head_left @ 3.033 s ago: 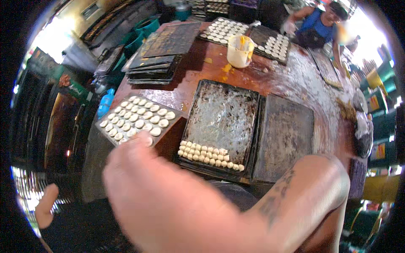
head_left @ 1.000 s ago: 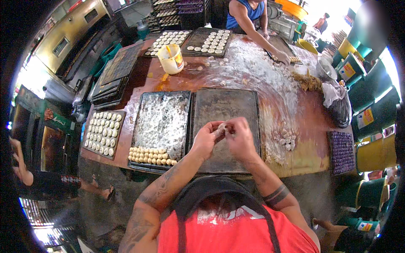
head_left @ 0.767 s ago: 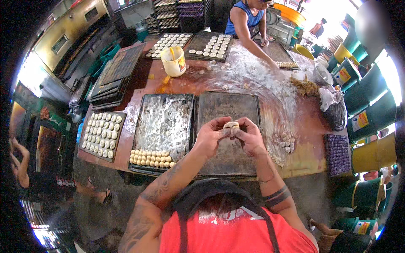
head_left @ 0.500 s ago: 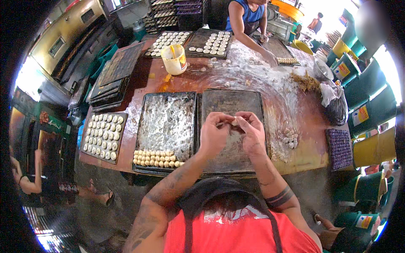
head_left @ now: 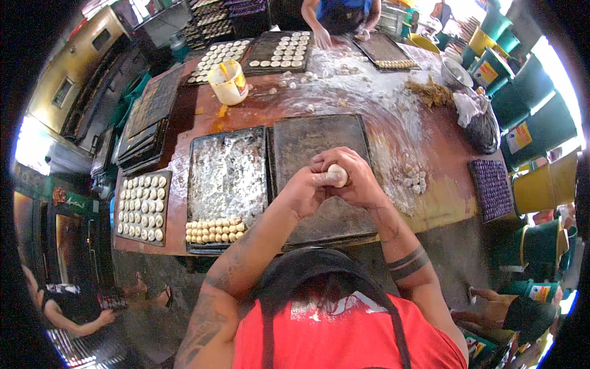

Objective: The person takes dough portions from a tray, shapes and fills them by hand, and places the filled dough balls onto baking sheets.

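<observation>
A smooth, pale dough ball [head_left: 337, 176] is gripped between my two hands, above a dark baking tray [head_left: 319, 138]. My left hand [head_left: 305, 187] closes on its left side, thumb pressed against it. Around its far and right side curl the fingers of my right hand [head_left: 357, 177]; some fingers of both hands overlap and are hidden. Left of that tray lies a flour-dusted baking tray [head_left: 227, 166], with rows of small dough balls [head_left: 214, 231] along its near edge. Small floury dough lumps [head_left: 415, 181] lie in a cluster to the right.
A tray of flattened dough rounds [head_left: 142, 206] lies at the table's left edge, near stacked dark trays [head_left: 144, 129]. Farther back stands a white bucket [head_left: 228, 86]. Across the table, a co-worker's hand [head_left: 322, 39] is over the flour. A purple-filled tray [head_left: 490, 190] sits at right.
My hands have come together around the dough, which now shows as a round ball. The whole view has shifted a little. Across the table, the co-worker's arms have moved left.
</observation>
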Motion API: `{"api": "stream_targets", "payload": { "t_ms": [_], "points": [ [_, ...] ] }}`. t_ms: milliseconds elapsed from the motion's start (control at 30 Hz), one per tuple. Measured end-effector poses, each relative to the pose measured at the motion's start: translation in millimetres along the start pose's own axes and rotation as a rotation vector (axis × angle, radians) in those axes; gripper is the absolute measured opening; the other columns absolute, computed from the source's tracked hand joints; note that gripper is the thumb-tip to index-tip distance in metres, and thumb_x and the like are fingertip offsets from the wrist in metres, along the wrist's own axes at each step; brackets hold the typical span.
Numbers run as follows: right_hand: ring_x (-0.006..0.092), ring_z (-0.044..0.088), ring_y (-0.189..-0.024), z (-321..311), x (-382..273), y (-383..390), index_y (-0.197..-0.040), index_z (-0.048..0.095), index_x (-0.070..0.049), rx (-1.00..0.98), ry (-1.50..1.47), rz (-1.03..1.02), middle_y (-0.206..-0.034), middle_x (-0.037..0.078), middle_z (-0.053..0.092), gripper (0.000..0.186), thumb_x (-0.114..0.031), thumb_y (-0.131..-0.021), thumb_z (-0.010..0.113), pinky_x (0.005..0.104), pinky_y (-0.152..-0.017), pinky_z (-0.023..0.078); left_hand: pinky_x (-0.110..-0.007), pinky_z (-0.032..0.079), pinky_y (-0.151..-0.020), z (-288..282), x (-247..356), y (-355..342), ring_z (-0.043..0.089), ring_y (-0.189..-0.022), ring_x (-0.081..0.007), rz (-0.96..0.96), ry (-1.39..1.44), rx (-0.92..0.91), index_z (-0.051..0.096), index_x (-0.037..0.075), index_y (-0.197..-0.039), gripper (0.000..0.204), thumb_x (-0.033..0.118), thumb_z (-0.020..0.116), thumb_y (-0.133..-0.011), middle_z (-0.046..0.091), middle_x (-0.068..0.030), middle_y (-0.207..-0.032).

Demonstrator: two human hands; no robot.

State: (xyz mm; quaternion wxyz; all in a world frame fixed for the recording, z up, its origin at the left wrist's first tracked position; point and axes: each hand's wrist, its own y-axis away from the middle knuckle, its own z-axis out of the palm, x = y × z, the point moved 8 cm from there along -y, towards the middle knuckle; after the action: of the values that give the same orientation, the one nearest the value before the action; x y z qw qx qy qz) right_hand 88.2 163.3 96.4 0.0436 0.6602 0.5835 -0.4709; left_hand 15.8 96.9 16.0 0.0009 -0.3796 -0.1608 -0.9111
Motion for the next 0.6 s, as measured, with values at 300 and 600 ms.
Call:
{"api": "stream_targets", "payload": {
  "t_ms": [300, 600],
  "points": [
    [0.014, 0.064, -0.098, 13.4, 76.9, 80.5, -0.104, 0.065, -0.001, 0.305, -0.341, 0.593, -0.101, 0.004, 0.067, 0.022, -0.005, -0.085, 0.076, 0.0312, -0.085, 0.055, -0.037, 0.055, -0.084, -9.0, -29.8, -21.0, 0.069, -0.096, -0.0223, 0.005, -0.145, 0.306, 0.069, 0.004, -0.119, 0.023, 0.009, 0.068, -0.097, 0.072, -0.0088, -0.112],
    [0.0225, 0.07, -0.1, -28.2, 136.2, 225.4, -0.118, 0.069, -0.002, 0.263, -0.255, 1.051, -0.104, 0.01, 0.075, 0.029, -0.016, -0.092, 0.074, 0.0373, -0.092, 0.054, -0.039, 0.042, -0.112, -5.2, -70.3, -26.7, 0.049, -0.142, -0.0337, 0.345, -1.062, 0.144, 0.049, 0.002, -0.148, 0.055, 0.004, 0.061, -0.095, 0.053, -0.0219, -0.15]
  ]
}}
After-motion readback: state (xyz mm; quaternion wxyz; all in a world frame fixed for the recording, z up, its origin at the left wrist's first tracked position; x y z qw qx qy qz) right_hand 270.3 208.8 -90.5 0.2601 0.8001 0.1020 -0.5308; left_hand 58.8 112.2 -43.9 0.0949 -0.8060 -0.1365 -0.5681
